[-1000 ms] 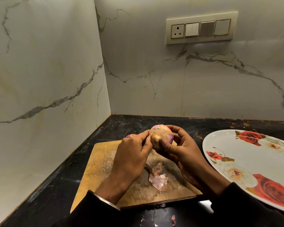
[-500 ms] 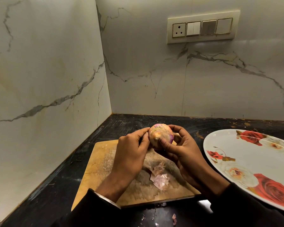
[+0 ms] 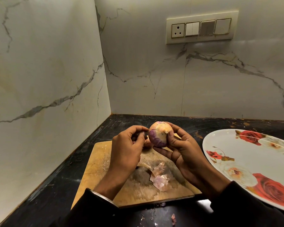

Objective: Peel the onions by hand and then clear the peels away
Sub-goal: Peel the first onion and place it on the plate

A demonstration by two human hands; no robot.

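Fingers [image 3: 174, 140] of the right hand [image 3: 184, 151] clamp the round, partly skinned purple-and-tan onion [image 3: 159, 135] above the wooden cutting board [image 3: 98, 161]; at 9 o'clock, the left hand [image 3: 126, 149] curls, apparently empty. Peeling is under way; next, pinch the remaining tan skin.

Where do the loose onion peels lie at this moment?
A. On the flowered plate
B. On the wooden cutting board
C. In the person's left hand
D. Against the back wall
B: the pale loose peels rest on the wooden cutting board, below the onion held in the right hand.
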